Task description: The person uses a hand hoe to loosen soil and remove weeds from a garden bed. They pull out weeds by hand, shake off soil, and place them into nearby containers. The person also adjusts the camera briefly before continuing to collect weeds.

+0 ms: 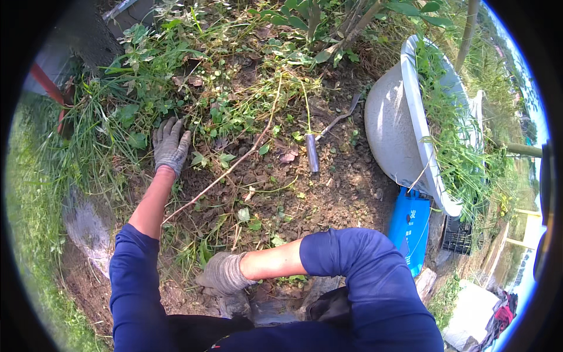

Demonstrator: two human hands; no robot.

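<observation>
My left hand [170, 144], in a grey knit glove, reaches into low green weeds [137, 140] at the left, its fingertips partly among leaves. Near my knees, my right hand [222, 273], gloved alike, is low over the soil beside some grass; its fingers are mostly hidden, so whether it grips anything does not show. A long thin dry stem [228, 169] lies slantwise between the hands. Further right, a small hand tool with a metal tube-like handle [312, 153] and a curved blade [347, 115] rests on the bare soil.
A large pale basin [391, 119] full of pulled grass leans tilted at the right. Below it lie a blue printed bag [410, 231] and a black plastic crate [457, 235]. A shrub [347, 31] grows at the top, a tree trunk [94, 42] stands upper left, near a red pole [46, 83].
</observation>
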